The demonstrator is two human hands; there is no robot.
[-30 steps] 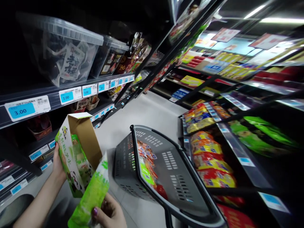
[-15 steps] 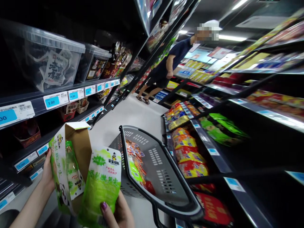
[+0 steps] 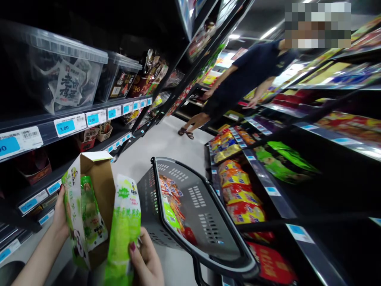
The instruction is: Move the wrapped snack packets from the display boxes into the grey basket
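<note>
In my left hand [image 3: 60, 216] is an open cardboard display box [image 3: 99, 171], green and white with a panda printed on its side. Inside the box leans a green and white snack pouch [image 3: 91, 210]. My right hand [image 3: 145, 256] pinches a second green snack pouch [image 3: 123, 226] between thumb and fingers, just right of the box and turned partly edge-on. Beyond it stands a grey shopping basket [image 3: 205, 206] with orange packets [image 3: 171, 190], a green packet [image 3: 169, 214] and something red inside.
Shelves on the left carry clear plastic tubs [image 3: 65, 75] above price labels [image 3: 67, 125]. Bagged snacks [image 3: 242, 194] and a green bag [image 3: 285, 161] sit on the right-hand shelves. A person in dark clothes [image 3: 238, 83] is in the aisle [image 3: 149, 145] ahead.
The pouch in my right hand has turned from facing me to nearly edge-on. The box stays almost where it was. The person in the aisle has come closer and further right.
</note>
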